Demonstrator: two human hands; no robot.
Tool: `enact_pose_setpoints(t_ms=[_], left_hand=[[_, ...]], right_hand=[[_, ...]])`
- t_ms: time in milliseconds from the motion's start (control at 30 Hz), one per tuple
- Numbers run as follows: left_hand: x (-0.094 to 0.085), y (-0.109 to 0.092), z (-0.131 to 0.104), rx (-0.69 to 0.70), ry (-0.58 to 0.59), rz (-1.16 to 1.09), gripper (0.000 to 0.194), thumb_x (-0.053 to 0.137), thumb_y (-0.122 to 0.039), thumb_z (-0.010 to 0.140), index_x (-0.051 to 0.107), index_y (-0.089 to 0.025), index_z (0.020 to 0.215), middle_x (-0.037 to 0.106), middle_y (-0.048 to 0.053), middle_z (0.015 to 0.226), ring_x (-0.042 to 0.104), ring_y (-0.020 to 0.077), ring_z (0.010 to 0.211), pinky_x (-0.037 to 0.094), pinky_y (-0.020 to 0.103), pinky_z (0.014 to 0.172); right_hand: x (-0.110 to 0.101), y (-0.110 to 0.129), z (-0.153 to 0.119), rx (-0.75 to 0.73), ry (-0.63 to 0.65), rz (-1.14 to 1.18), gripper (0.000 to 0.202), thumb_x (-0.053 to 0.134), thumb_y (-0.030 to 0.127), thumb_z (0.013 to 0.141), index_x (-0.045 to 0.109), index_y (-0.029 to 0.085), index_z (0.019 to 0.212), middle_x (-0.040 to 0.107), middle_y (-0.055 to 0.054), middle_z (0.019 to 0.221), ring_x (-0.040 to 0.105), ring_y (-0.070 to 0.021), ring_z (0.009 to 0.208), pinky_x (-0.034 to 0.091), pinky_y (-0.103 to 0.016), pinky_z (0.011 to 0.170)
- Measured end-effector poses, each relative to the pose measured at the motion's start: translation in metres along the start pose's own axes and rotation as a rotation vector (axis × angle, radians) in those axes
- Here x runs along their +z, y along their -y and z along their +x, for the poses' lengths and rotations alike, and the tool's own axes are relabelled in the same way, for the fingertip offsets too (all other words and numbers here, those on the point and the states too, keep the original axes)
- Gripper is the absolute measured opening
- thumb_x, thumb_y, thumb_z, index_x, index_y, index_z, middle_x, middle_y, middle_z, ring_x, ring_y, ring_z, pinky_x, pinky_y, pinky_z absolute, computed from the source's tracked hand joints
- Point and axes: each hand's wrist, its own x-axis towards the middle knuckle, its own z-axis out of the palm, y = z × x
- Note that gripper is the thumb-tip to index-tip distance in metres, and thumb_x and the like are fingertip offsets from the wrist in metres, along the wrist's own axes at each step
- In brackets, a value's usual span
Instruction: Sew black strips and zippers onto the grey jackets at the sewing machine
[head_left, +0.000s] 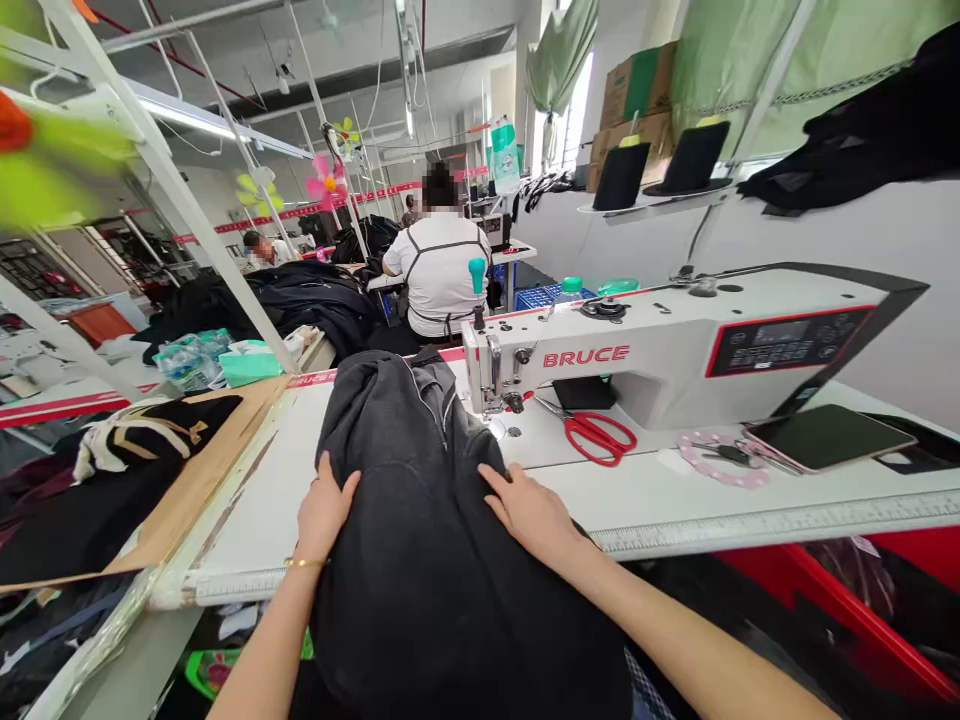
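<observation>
A dark grey zip-up jacket (405,520) drapes from the sewing table down over the front edge toward me. Its zipper and lighter inner side show at the top, close to the needle area of the white sewing machine (585,350). My left hand (324,510) grips the jacket's left edge, thumb on top and the other fingers partly hidden. On the opposite edge, my right hand (536,510) is closed on the cloth beside the zipper side. Red-handled scissors (600,438) lie under the machine arm, to the right of the jacket.
A phone (832,437) and keys on a pink ring (724,458) lie at the right of the table (645,500). Thread cones (622,175) stand behind the machine. Dark fabric sits on a wooden board (187,470) at left. A person (444,265) sits ahead, facing away.
</observation>
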Motion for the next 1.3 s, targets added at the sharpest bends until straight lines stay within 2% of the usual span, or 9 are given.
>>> enact_pose_setpoints(t_ms=[167,300,367,467,600,733,867,1000,1300], left_hand=[[0.009,0.054,-0.034,0.015,0.037,-0.050,0.057,0.032,-0.049,0.083,0.037,-0.017,0.128,0.064,0.008,0.077,0.062,0.0272,0.070,0.046,0.039,0.072],[0.005,0.083,-0.053,-0.011,-0.059,0.000,0.060,0.035,-0.048,0.080,0.038,-0.013,0.129,0.061,0.011,0.081,0.060,0.0298,0.078,0.047,0.042,0.072],[0.005,0.068,-0.059,0.072,-0.237,0.086,0.060,0.035,-0.045,0.080,0.042,-0.007,0.125,0.058,0.018,0.094,0.054,0.0339,0.097,0.043,0.047,0.080],[0.008,0.019,-0.082,0.346,-0.466,0.048,0.044,0.038,-0.037,0.082,0.053,-0.007,0.110,0.054,0.019,0.105,0.048,0.0303,0.105,0.039,0.046,0.090],[0.023,-0.055,-0.135,0.965,-0.113,-0.089,0.025,0.042,-0.017,0.082,0.056,-0.018,0.103,0.059,0.008,0.105,0.052,0.0183,0.092,0.045,0.032,0.082],[0.036,-0.099,-0.151,1.152,0.028,0.130,0.050,0.037,-0.003,0.079,0.041,-0.021,0.125,0.042,0.008,0.132,0.052,0.0162,0.078,0.047,0.033,0.069],[0.047,-0.110,-0.128,1.186,0.059,0.212,0.043,0.034,-0.009,0.084,0.041,-0.020,0.125,0.051,0.005,0.123,0.051,0.0170,0.075,0.046,0.032,0.062],[0.054,-0.110,-0.115,1.258,0.086,0.172,0.025,0.036,-0.008,0.085,0.056,-0.011,0.100,0.060,0.007,0.095,0.052,0.0179,0.081,0.046,0.030,0.071],[0.029,-0.093,-0.178,1.486,0.209,-0.006,0.011,0.042,-0.014,0.084,0.053,-0.014,0.083,0.054,0.003,0.073,0.047,0.0137,0.064,0.042,0.025,0.057]], right_hand=[[0.017,-0.048,-0.037,-0.092,-0.099,-0.110,0.030,0.037,0.031,0.090,0.049,0.030,0.117,0.053,-0.003,0.081,0.056,-0.0134,0.055,0.038,-0.023,0.046],[-0.004,-0.051,-0.049,-0.229,-0.286,-0.088,0.022,0.040,0.024,0.089,0.060,0.021,0.098,0.055,-0.007,0.087,0.056,-0.0182,0.077,0.044,-0.030,0.064],[-0.014,-0.026,-0.034,-0.402,-0.300,-0.020,0.021,0.041,0.025,0.089,0.058,0.019,0.100,0.055,-0.009,0.100,0.053,-0.0199,0.091,0.043,-0.033,0.076],[-0.019,0.015,0.003,-0.527,-0.090,-0.017,0.029,0.046,0.028,0.086,0.050,0.016,0.112,0.054,-0.011,0.107,0.053,-0.0215,0.094,0.044,-0.033,0.075],[-0.019,0.034,0.048,-0.523,0.202,-0.081,0.024,0.055,0.028,0.081,0.058,0.011,0.098,0.061,-0.011,0.091,0.059,-0.0227,0.082,0.045,-0.029,0.065],[-0.026,0.024,0.066,-0.580,0.342,-0.076,0.014,0.059,0.026,0.077,0.063,0.014,0.085,0.065,-0.005,0.074,0.062,-0.0164,0.067,0.040,-0.021,0.053],[-0.031,0.015,0.062,-0.624,0.388,-0.118,0.009,0.056,0.018,0.077,0.065,0.016,0.075,0.065,-0.004,0.071,0.063,-0.0161,0.067,0.040,-0.020,0.054],[-0.032,0.018,0.055,-0.607,0.277,-0.175,0.014,0.050,0.008,0.074,0.063,0.011,0.077,0.065,-0.011,0.076,0.063,-0.0229,0.073,0.044,-0.028,0.061],[-0.059,0.057,0.127,-0.360,-0.063,-0.160,0.024,0.035,0.006,0.081,0.056,0.006,0.094,0.063,-0.018,0.085,0.061,-0.0264,0.082,0.046,-0.035,0.069]])
